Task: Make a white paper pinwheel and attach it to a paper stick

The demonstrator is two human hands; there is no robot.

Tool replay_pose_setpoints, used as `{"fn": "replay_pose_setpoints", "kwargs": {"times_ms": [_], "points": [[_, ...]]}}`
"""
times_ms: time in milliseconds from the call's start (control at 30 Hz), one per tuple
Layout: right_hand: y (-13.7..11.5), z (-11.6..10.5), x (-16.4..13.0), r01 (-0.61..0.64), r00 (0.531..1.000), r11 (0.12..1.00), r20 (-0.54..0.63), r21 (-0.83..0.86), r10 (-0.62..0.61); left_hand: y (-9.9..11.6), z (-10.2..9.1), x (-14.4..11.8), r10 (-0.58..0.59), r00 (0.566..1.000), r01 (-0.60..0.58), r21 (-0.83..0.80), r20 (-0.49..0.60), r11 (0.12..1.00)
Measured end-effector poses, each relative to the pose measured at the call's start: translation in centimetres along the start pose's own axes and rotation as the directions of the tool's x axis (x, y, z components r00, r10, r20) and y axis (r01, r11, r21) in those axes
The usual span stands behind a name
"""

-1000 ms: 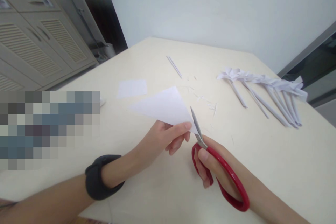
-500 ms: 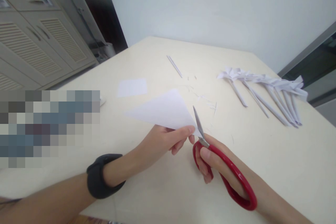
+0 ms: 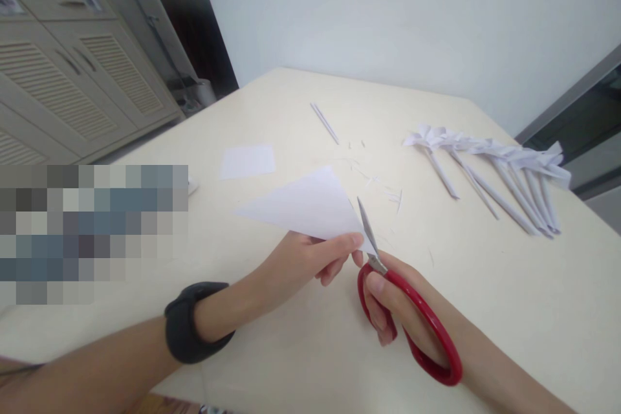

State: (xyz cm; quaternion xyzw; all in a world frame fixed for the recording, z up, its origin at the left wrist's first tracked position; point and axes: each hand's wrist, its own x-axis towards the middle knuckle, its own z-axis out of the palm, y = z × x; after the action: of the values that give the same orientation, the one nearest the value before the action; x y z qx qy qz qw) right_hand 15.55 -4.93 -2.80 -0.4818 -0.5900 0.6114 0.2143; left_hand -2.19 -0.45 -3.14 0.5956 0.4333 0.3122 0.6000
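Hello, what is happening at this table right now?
A person is cutting paper with bare hands. The left hand pinches a folded white paper triangle near its corner, held above the cream table. The right hand holds red-handled scissors, whose blades meet the triangle's right edge. Thin paper trimmings lie just beyond. Farther right lies a row of rolled paper stems with folded tops. A small white paper sheet lies flat to the left.

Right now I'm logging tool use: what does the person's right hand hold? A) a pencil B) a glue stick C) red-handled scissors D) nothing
C: the right hand grips red-handled scissors, blades at the edge of the folded white paper pinched by the left hand.
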Motion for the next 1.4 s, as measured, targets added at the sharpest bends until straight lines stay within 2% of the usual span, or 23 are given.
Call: {"fn": "replay_pose_setpoints", "kwargs": {"times_ms": [200, 400, 700, 967, 1133, 1233, 1400], "points": [[-0.6, 0.0, -0.1, -0.042, 0.999, 0.997, -0.002, 0.057, 0.043, -0.1, -0.3, 0.1, -0.023, 0.999, 0.023, -0.012, 0.041, 1.0], [-1.1, -0.1, -0.2, -0.031, 0.999, 0.997, -0.01, 0.073, 0.031, -0.1, -0.5, 0.0, -0.028, 0.997, 0.022, 0.073, 0.078, 0.997], [-0.7, -0.2, -0.1, -0.013, 1.0, 0.999, -0.028, -0.035, 0.012, 0.0, -0.5, 0.0, -0.024, 0.994, 0.019, 0.046, 0.104, 0.999], [-0.1, 0.2, 0.1, 0.003, 1.0, 1.0, -0.007, 0.012, -0.003, -0.1, -0.6, 0.0, -0.017, 0.994, 0.012, 0.043, 0.111, 0.999], [-0.2, 0.2, 0.0, -0.038, 0.999, 0.998, -0.007, 0.044, 0.038, -0.1, -0.7, 0.0, -0.026, 0.994, 0.025, 0.014, 0.11, 1.0], [-0.3, 0.1, -0.1, -0.014, 1.0, 0.998, -0.013, 0.066, 0.014, -0.2, -0.6, 0.0, -0.057, 0.987, 0.052, 0.04, 0.15, 0.998], [-0.1, 0.1, 0.0, 0.016, 1.0, 0.994, -0.024, 0.11, -0.014, -0.4, 0.1, -0.3, -0.073, 0.952, 0.054, 0.071, 0.296, 0.996]]}}
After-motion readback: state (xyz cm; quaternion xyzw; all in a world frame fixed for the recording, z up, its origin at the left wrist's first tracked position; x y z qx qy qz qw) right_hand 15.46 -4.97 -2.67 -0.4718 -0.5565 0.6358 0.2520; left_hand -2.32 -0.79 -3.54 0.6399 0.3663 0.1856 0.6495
